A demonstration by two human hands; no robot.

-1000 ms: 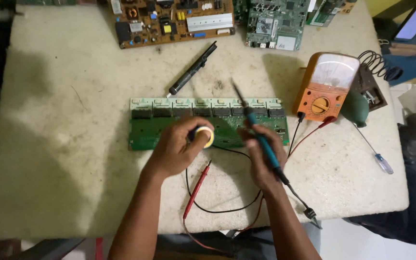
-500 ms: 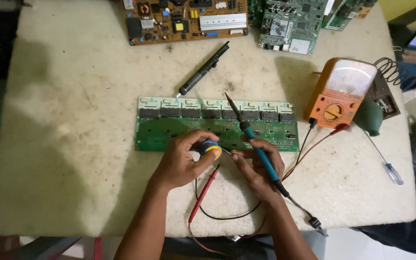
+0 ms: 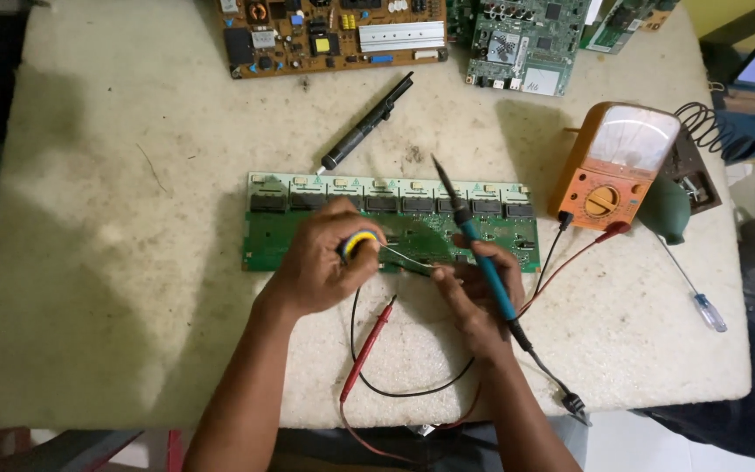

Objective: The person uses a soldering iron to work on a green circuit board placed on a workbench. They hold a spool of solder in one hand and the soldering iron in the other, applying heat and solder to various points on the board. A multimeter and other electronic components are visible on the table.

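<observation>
A yellow solder spool [image 3: 360,245] is gripped by the left hand [image 3: 321,262]; its wire is pinched by the right hand [image 3: 474,284], which also holds a blue soldering iron [image 3: 478,253], over the green board [image 3: 308,240] on the table [image 3: 115,218].

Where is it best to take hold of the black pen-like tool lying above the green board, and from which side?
Grip the black tool at its thicker middle barrel, coming from above with fingers across its width. It lies flat and slanted on the table, free on both long sides, with its narrow tip pointing down toward the green board, so the ends offer less hold.
</observation>
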